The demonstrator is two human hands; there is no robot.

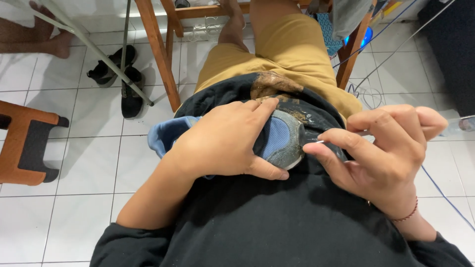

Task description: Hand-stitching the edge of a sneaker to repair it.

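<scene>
A dark garment with a blue inner lining (275,138) lies bunched on my lap over mustard-yellow shorts (292,54). My left hand (225,141) presses down on the fabric and grips a fold of it, thumb under the edge. My right hand (383,148) pinches a thin sewing needle (320,141) between thumb and forefinger, its tip touching the folded edge of the cloth. A red string bracelet sits on my right wrist. A brownish print (269,84) shows on the dark fabric beyond my fingers.
White tiled floor (74,148) surrounds me. Wooden chair legs (158,49) stand ahead, black sandals (121,79) to the left, a wooden stool (24,143) at far left. Another person's bare foot (49,39) rests at top left. Blue and white cables (445,193) trail at right.
</scene>
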